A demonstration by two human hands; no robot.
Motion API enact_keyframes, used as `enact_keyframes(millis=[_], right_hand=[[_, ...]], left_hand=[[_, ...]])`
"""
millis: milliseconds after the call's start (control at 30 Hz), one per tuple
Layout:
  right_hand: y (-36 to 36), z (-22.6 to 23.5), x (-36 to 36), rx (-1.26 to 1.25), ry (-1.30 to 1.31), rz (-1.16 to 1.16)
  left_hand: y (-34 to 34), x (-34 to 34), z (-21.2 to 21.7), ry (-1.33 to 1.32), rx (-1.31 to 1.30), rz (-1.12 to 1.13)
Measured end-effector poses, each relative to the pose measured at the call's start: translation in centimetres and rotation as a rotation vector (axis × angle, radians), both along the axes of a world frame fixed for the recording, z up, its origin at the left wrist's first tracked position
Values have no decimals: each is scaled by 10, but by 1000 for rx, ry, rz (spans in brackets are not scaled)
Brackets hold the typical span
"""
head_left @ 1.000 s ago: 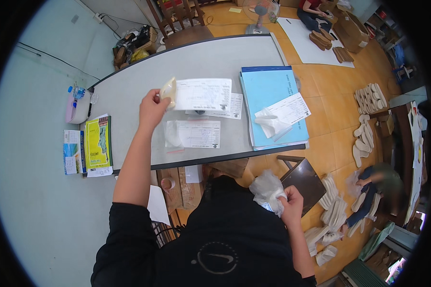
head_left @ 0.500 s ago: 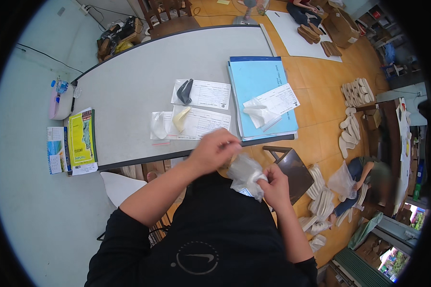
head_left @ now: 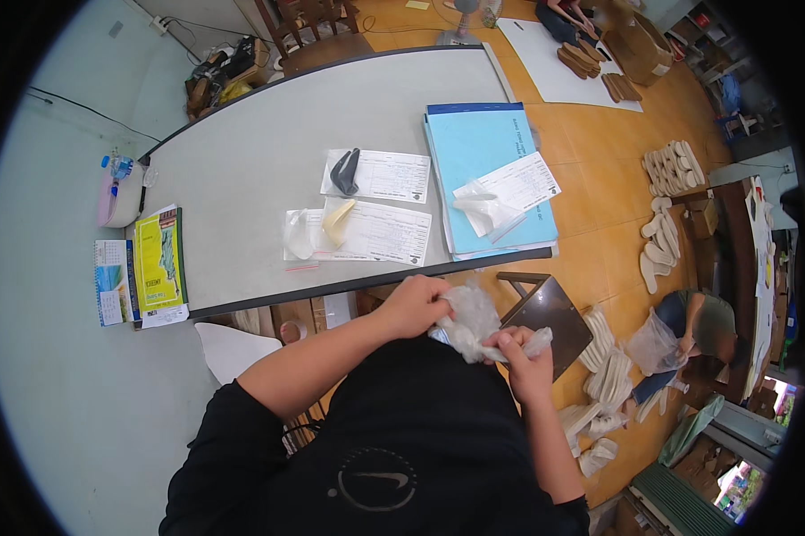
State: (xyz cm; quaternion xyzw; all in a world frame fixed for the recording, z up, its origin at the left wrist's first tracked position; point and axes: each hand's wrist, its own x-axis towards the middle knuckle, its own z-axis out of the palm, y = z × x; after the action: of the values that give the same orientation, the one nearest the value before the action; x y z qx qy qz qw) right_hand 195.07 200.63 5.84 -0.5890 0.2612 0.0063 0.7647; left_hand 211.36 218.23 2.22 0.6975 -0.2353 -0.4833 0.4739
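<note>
Left hand (head_left: 419, 306) and right hand (head_left: 522, 359) are pinching opposite sides of a crumpled, translucent plastic bag (head_left: 473, 311) just in front of the black-shirted torso (head_left: 420, 406). Beyond them, a curved cream-yellow piece (head_left: 337, 225) and a curved dark-grey piece (head_left: 345, 173) are lying over white rectangular printed paper slips (head_left: 389, 234) upon the pale-grey, dark-edged table (head_left: 241, 143).

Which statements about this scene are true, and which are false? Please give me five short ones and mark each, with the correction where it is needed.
1. The left hand and the right hand both hold a clear plastic bag. True.
2. The right hand is empty. False: it grips the bag.
3. A white slip lies on the blue folder. True.
4. The yellow piece lies nearer the person than the dark piece. True.
5. The dark piece lies on the blue folder. False: it lies left of the folder.
</note>
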Motion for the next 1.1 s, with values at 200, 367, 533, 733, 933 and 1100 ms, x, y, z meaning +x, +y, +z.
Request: enact_keyframes(millis=[200, 367, 533, 733, 933, 1100], right_hand=[[-12, 10, 13, -287, -224, -329], [-19, 42, 22, -866, -311, 13], [15, 40, 48, -652, -337, 250], [43, 54, 81, -639, -330, 290], [32, 67, 102, -343, -186, 337], [40, 64, 118, -97, -377, 492]], left_hand=[[-11, -17, 31, 87, -514, 332], [-11, -21, 67, 84, -518, 439], [17, -11, 74, -51, -863, 285], [56, 4, 75, -303, -351, 345], [107, 17, 88, -400, -177, 630], [130, 20, 99, -100, -330, 731]])
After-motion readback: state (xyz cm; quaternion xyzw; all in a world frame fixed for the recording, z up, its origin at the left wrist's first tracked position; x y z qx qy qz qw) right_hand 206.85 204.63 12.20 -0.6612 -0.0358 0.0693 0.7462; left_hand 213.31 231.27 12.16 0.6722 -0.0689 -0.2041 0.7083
